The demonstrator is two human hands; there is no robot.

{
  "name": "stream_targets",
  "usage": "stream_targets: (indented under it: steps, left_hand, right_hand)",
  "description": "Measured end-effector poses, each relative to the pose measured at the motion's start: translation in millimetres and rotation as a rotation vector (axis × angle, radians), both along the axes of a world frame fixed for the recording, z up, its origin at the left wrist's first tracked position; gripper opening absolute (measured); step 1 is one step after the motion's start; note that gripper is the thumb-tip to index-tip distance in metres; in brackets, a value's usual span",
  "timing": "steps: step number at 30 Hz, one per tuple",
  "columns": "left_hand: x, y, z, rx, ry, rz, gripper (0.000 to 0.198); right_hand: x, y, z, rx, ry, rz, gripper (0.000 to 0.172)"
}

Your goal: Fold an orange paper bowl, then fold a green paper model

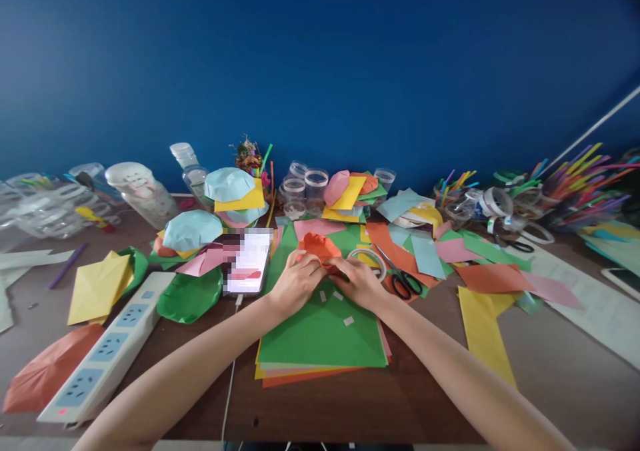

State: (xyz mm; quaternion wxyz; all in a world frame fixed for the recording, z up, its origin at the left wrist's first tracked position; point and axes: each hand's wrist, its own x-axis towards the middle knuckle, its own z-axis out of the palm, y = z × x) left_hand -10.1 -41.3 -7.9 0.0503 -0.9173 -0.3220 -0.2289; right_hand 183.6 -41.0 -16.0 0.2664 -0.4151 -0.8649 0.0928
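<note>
While my left hand (296, 283) and my right hand (357, 284) meet at the middle of the table, my fingers grasp a folded piece of orange paper (315, 246) from both sides, pinching it between them. That paper sits just above a stack of coloured paper sheets (323, 338), green on top, which lies on a dark wooden table (350, 411), and my wrists hang over the stack. Small white tape scraps (349, 320) dot the green sheet near my hands. Just beside my right hand are a clear tape roll (367, 263) and black-handled steel scissors (403, 283). Left of my left hand lies a smartphone (247, 261), its screen pixelated and unreadable, with a white cable (230, 391) running down from it. Farther left, a long white power strip (107, 344) shows blue socket panels and no writing I can read. A green paper bowl (190, 296) and a pale blue paper dome (193, 230) sit near the phone. Clear plastic cups (305, 188) stand at the back, against a deep blue wall (320, 58).
</note>
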Motion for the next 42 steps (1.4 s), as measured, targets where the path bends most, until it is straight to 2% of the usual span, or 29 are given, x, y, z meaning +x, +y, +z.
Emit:
stream_targets:
  steps: [3,6,11,16,21,34,42]
  left_hand:
    - [-3,3,0.1,-0.029,-0.008,0.014,0.024]
    - [-6,6,0.2,-0.047,-0.011,0.028,0.027]
    - [-9,7,1.8,-0.065,0.006,0.032,0.031]
    - [-6,4,-0.6,-0.037,-0.016,0.019,0.022]
    - [-4,5,-4.7,-0.044,-0.013,0.002,0.021]
    - [-8,10,-0.5,-0.134,-0.131,0.008,0.026]
    - [-8,11,-4.2,-0.097,-0.141,0.025,0.022]
  right_hand:
    - [4,1,3.7,0.077,-0.008,0.061,0.035]
    - [9,2,8.5,0.145,-0.029,0.063,0.038]
    - [11,4,8.0,0.222,-0.048,0.035,0.022]
    - [8,3,4.6,0.163,-0.022,0.044,0.023]
    - [3,-1,3.8,0.112,-0.063,0.066,0.028]
    - [9,0,10.1,0.227,0.003,0.052,0.032]
    - [8,1,5.5,0.080,-0.006,-0.021,0.031]
